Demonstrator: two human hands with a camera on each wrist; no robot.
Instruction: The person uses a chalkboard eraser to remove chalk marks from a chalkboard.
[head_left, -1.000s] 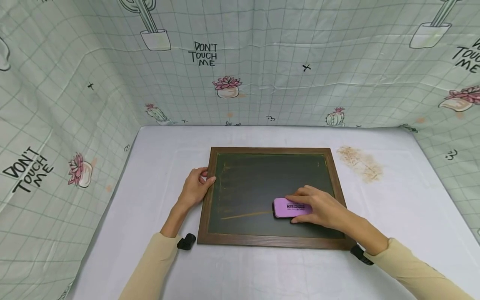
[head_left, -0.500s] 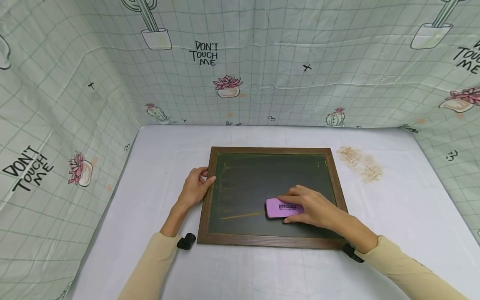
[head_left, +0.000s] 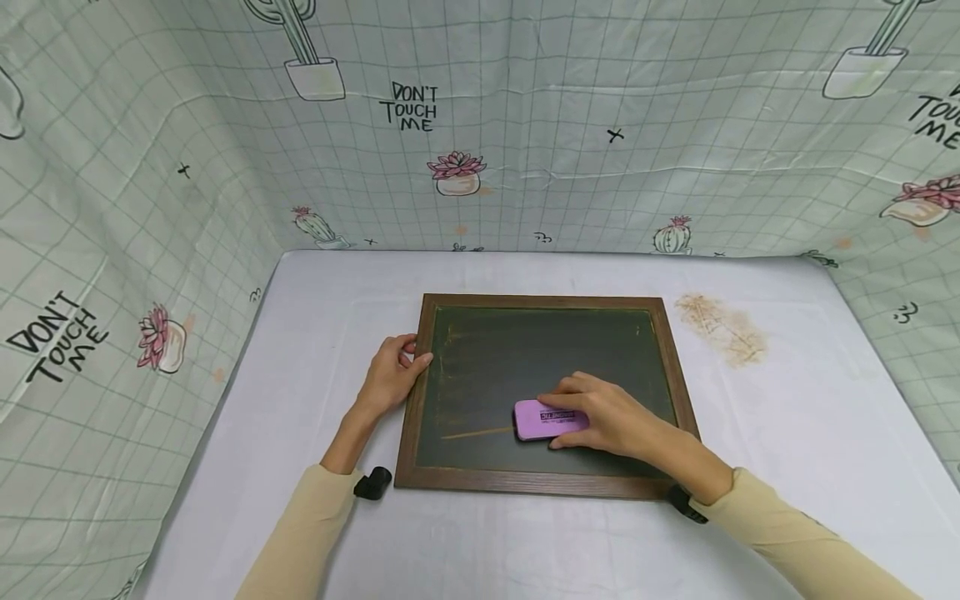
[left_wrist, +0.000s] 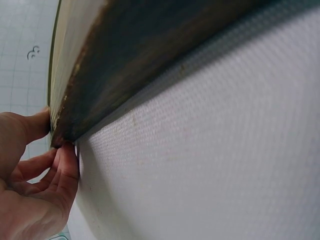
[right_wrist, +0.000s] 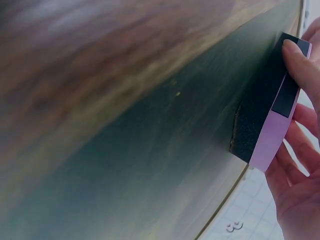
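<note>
A dark chalkboard (head_left: 517,350) in a brown wooden frame (head_left: 540,483) lies on the white cloth. My left hand (head_left: 390,377) pinches the left side of that frame; in the left wrist view the thumb is on top and the fingers curl at the lower edge. A purple magnetic eraser (head_left: 531,419) with a black felt pad (right_wrist: 257,117) is gripped between the thumb and fingers of my right hand (head_left: 611,417). It sits felt side down on the lower middle of the board. A yellowish chalk line (head_left: 476,433) runs leftward from the eraser's left end.
White cloth (head_left: 570,546) covers the table around the board. A brown smudge (head_left: 722,329) marks it at the right. Faint chalk traces (head_left: 442,358) show along the board's left side. Grid-patterned fabric (head_left: 555,100) with plant drawings walls the back and sides.
My right hand has slid the eraser leftward across the board, along the chalk line, whose visible part is shorter now. The left hand and the board have stayed put.
</note>
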